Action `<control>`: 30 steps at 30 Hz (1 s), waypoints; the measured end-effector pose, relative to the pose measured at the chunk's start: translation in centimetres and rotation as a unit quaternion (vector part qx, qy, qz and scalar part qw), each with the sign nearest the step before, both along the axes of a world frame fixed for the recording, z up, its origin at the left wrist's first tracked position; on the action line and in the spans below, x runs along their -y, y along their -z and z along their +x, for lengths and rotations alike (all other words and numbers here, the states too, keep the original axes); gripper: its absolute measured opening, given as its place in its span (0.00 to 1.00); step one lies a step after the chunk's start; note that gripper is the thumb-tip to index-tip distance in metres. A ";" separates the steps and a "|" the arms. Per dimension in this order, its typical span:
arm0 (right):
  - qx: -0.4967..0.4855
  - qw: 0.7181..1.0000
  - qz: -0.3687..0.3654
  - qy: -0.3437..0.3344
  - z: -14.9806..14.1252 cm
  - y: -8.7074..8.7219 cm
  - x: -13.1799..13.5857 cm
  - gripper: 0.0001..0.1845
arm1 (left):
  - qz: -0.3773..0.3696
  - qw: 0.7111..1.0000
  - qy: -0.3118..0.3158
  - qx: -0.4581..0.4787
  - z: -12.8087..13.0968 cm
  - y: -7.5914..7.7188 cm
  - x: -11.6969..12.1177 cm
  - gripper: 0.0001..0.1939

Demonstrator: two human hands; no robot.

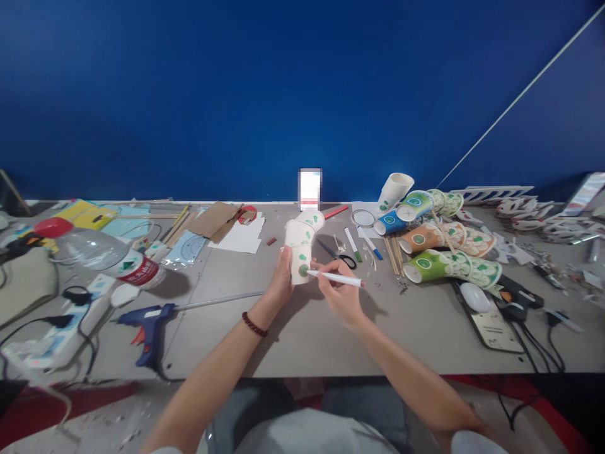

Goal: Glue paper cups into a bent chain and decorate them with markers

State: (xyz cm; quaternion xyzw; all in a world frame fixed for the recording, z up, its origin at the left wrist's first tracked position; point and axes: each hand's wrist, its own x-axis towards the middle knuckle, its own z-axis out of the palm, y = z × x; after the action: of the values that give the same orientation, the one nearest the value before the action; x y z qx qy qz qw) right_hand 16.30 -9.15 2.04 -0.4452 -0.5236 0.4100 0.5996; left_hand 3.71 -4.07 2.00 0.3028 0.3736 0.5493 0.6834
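Note:
My left hand (282, 277) is closed around the lower part of a curved chain of joined paper cups (299, 238), white with green leaf prints. In my right hand (341, 293) is a white marker pen (341, 279), pinched between the fingers. Its tip is at the green round print on the nearest cup; I cannot tell whether it touches. Just beyond the right hand lie black-handled scissors (348, 260), partly hidden. Two more markers, a green-ended one (353, 244) and a blue-ended one (371, 243), rest on the table farther right.
Colored cup chains (432, 266) and a stack of white cups (396, 190) stand at right, near a phone (489, 325) with a white mouse (475, 296). At left are a blue glue gun (154, 325), a plastic bottle (106, 252), a power strip (78, 328) and cardboard (212, 221).

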 end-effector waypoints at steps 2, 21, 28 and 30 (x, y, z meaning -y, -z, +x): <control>-0.004 1.000 0.000 0.000 0.0 0.0 0.0 0.05 | -0.003 1.000 0.004 -0.002 0.0 -0.1 0.1 0.33; -0.013 1.000 0.002 0.000 0.0 0.0 0.0 0.05 | -0.002 1.000 0.002 0.007 0.0 0.1 0.0 0.33; -0.023 1.000 -0.003 0.000 -0.1 -0.2 0.0 0.05 | -0.001 1.000 0.009 0.007 0.0 -0.1 0.1 0.33; -0.021 1.000 -0.006 0.001 -0.1 -0.2 0.0 0.05 | 0.001 1.000 0.012 0.001 -0.1 -0.1 0.1 0.33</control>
State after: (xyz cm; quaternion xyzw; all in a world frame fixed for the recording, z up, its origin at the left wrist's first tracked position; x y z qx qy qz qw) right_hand 16.21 -9.19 2.27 -0.4407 -0.5081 0.4215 0.6082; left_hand 3.65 -4.15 2.06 0.3077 0.3688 0.5420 0.6896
